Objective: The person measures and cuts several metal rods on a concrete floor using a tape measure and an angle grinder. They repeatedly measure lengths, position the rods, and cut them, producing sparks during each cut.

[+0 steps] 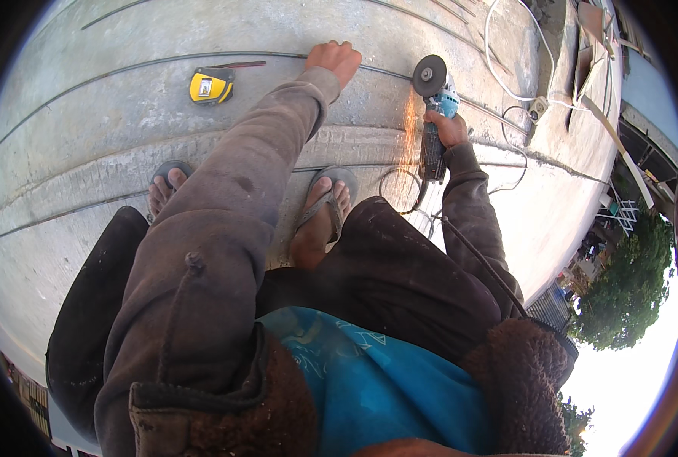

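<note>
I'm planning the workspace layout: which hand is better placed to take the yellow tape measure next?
Probably the left hand: it's closer to the tape measure, though on the rod. The right hand grips a grinder throwing sparks.

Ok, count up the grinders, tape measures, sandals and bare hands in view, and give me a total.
Grinder: 1
Tape measure: 1
Sandals: 2
Bare hands: 2, left hand and right hand
Total: 6

Right fingers (433, 117) around grinder (445, 103), orange sparks (409, 118), left fingers (345, 50) on rod (278, 54)
</note>
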Motion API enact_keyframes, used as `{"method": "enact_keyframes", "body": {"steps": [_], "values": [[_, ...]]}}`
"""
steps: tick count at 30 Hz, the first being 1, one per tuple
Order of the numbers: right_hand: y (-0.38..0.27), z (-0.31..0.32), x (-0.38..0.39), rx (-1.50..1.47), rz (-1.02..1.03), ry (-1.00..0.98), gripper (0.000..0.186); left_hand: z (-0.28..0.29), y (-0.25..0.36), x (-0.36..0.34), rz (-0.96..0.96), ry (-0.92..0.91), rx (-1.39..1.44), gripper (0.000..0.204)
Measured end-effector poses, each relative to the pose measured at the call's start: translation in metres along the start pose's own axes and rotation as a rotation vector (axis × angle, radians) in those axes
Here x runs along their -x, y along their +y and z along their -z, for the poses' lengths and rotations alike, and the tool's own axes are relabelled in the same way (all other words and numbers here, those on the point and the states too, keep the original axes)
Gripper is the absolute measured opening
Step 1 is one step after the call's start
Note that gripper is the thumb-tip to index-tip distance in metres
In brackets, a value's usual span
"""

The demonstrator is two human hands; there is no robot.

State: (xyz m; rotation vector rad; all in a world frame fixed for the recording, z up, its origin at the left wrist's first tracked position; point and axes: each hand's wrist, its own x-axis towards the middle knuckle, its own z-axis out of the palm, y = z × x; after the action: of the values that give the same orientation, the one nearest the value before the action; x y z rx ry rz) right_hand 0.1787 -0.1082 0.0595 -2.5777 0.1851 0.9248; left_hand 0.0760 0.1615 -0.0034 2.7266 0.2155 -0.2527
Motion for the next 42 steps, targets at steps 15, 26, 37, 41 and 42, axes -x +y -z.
{"method": "enact_keyframes", "body": {"steps": [15,26,37,41,42], "values": [[0.031,-0.001,-0.004,-0.061,0.016,-0.056,0.042,0.01,0.004,0.002,0.005,-0.039,-0.016,0.014],[0.01,-0.002,0.016,-0.094,0.061,0.013,0.036,0.01,0.003,0.003,0.009,-0.035,0.007,0.014],[-0.004,0.004,0.006,0.02,0.039,-0.008,0.043,0.01,0.003,0.003,-0.002,-0.027,0.008,0.013],[0.005,0.003,0.003,0.024,0.064,0.011,0.04,0.009,0.004,0.003,-0.008,-0.009,-0.011,0.012],[0.008,0.003,0.003,0.03,0.083,0.021,0.039,0.009,0.003,0.003,-0.009,-0.01,-0.015,0.012]]}}
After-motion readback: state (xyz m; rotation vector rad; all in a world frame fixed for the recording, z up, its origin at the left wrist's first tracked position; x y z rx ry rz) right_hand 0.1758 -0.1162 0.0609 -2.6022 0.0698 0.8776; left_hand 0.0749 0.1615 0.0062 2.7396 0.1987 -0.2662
